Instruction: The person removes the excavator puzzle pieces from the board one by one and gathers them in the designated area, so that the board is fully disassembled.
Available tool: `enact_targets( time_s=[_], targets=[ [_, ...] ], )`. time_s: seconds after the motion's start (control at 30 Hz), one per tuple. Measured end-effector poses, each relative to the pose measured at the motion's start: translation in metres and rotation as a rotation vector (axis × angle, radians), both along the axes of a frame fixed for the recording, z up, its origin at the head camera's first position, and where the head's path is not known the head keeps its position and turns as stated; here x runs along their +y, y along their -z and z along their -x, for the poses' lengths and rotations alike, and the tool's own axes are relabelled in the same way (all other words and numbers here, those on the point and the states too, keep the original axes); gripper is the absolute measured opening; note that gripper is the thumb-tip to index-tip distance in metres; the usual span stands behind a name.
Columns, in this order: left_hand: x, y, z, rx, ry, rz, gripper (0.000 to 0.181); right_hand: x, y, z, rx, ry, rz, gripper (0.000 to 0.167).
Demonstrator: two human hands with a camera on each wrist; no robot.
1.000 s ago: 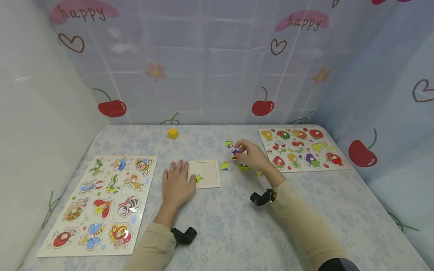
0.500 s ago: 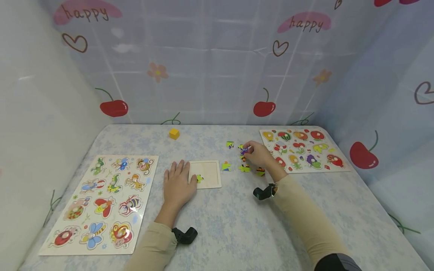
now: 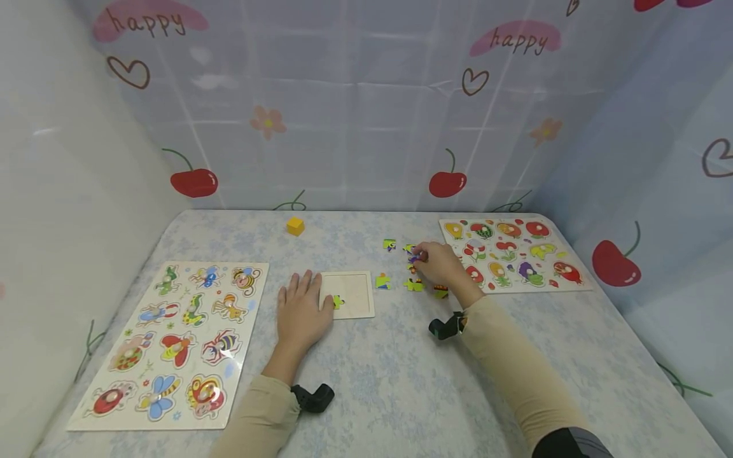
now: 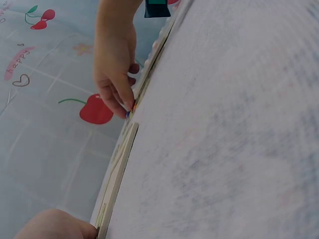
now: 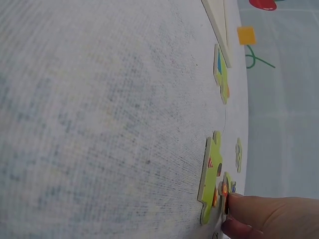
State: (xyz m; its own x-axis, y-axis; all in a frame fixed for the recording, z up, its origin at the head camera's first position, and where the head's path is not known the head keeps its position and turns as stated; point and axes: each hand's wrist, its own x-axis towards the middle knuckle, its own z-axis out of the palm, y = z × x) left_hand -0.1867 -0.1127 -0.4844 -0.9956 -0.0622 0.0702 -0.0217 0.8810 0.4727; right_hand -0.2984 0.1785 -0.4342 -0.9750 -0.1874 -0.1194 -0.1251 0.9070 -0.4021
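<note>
My left hand (image 3: 303, 315) rests with straight fingers on the table, its thumb over the left edge of a small wooden puzzle tray (image 3: 357, 277). Inside the tray lies one green jigsaw piece (image 3: 338, 302), partly behind the thumb. To the right of the tray, my right hand (image 3: 441, 264) pinches a purple and orange jigsaw piece (image 3: 411, 268) between thumb and fingers, low at the table. Much of that piece is hidden. Around it lie several loose green pieces, among them one with blue (image 3: 382, 282) and a knobbed one (image 5: 211, 174).
A large insect puzzle board (image 3: 172, 343) lies at the left. At the back right is a fruit puzzle board (image 3: 515, 257), close beyond the right hand. A yellow cube (image 3: 295, 226) sits near the table's far edge.
My right hand has shifted right with the purple and orange piece, uncovering pieces near it. The left hand stays in place on the tray's edge. The head view has shifted slightly.
</note>
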Motion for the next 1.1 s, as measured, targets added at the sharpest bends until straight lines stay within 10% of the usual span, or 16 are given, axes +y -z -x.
enact_targets(
  time_s=[0.73, 1.1],
  targets=[
    [-0.001, 0.001, 0.001, 0.003, 0.008, -0.014, 0.064, -0.033, -0.004, -0.02, 0.12, -0.129, 0.142, 0.032],
    [-0.006, 0.002, -0.001, -0.037, 0.088, 0.062, 0.121, -0.068, 0.002, -0.033, 0.091, -0.253, 0.185, 0.029]
  ],
)
